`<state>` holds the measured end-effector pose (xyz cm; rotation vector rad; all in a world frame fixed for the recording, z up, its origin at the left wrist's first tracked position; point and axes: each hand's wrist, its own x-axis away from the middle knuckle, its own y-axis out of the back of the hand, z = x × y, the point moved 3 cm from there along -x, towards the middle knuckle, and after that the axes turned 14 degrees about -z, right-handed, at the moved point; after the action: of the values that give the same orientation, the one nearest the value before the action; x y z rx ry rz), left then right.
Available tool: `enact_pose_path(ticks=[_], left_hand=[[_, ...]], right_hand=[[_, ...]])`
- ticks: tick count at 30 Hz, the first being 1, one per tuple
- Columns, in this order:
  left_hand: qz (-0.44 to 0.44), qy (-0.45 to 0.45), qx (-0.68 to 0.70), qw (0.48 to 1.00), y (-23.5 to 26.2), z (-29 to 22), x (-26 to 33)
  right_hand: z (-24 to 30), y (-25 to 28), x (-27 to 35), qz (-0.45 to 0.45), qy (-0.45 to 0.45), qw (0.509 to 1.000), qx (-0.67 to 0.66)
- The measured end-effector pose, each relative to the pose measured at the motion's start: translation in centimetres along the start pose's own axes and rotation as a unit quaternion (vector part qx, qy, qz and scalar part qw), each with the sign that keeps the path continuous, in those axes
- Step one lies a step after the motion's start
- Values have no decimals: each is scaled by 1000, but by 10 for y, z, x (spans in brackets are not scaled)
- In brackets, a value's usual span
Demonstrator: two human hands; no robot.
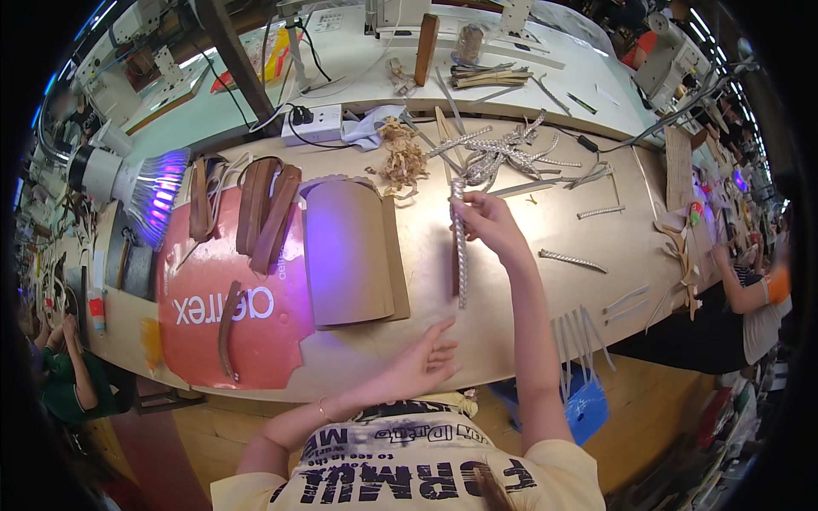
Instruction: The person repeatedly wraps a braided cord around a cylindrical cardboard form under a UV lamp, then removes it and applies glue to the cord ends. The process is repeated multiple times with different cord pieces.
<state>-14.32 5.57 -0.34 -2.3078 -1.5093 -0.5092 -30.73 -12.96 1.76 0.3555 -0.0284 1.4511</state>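
One braided strip [461, 264], pinched by the right hand [482, 218] between the long edges of the counter [422, 272], seems in progress; the left hand [432, 358] is loosely spread, and the far-edge braided pile [492, 158] apparently remains.

One braided strip [461, 272] is over the middle of the bench [422, 247]. Behind it lies a pile of braids [484, 162]. Left of it is the cardboard [345, 247], then a sheet [192, 341] with straps [277, 217] on top. A lamp [160, 192] is behind the sheet.
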Motion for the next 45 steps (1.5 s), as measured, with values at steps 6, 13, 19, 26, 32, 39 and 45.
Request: enact_pose_path(ticks=[6, 13, 19, 26, 32, 39, 45], left_hand=[[-16, -47, -103, 993, 29, 25, 22], [-94, -31, -63, 993, 46, 0, 26], [-80, -77, -98, 989, 41, -21, 21], [-52, -94, -182, 977, 36, -31, 12], [-57, -144, -200, 968, 26, -41, 12], [-61, -119, -224, 965, 25, -39, 22], [-63, -135, -228, 962, 33, -45, 27]], right_hand=[[-15, -38, -58, -23, 93, 982, 162], [7, 10, -47, -273, 279, 885, 252], [-43, 169, 14, -383, 193, 843, 326], [-120, 342, 151, -533, -43, 713, 453], [-159, 394, 162, -633, -193, 681, 312], [-168, 378, 122, -609, -323, 645, 329], [-144, 362, 125, -648, -275, 649, 289]])
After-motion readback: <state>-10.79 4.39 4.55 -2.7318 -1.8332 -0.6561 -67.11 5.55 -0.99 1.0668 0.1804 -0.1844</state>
